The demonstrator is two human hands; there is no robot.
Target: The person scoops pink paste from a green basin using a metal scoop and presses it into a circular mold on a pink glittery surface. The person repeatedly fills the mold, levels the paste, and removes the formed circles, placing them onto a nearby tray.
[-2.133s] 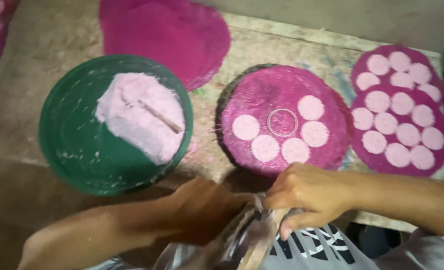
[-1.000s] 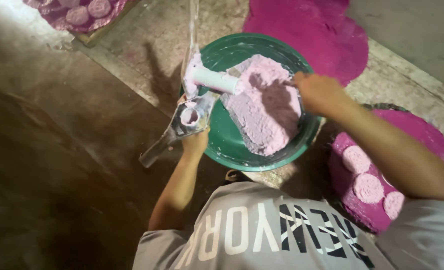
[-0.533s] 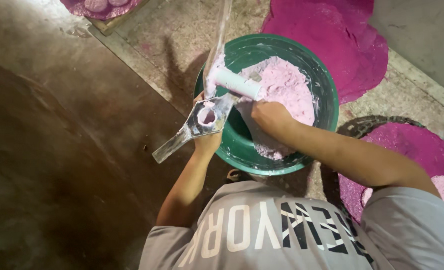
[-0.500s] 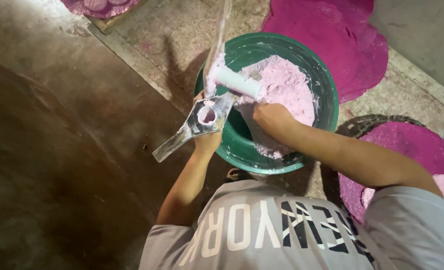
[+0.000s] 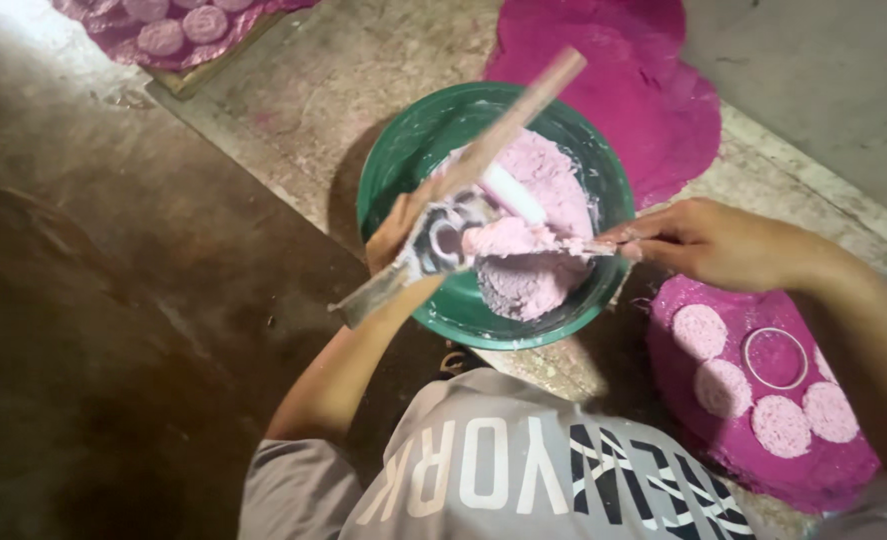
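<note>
Pale pink dough (image 5: 528, 285) sat heaped in the round green plastic basin (image 5: 403, 150) on the floor. We closed our left hand (image 5: 395, 232) around a clear plastic bag (image 5: 433, 245) at the basin's near rim, while our right hand (image 5: 698, 240) pinched a thin scraper (image 5: 583, 247) carrying a lump of dough toward the bag's mouth.

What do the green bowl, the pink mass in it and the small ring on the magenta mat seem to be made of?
Bowl: probably plastic, with a smooth, slightly glossy wall smeared white.
Pink mass: a soft, wet dough or paste; it looks lumpy and matte.
Ring: thin, pale and rigid, perhaps metal or plastic; I cannot tell which.
</note>
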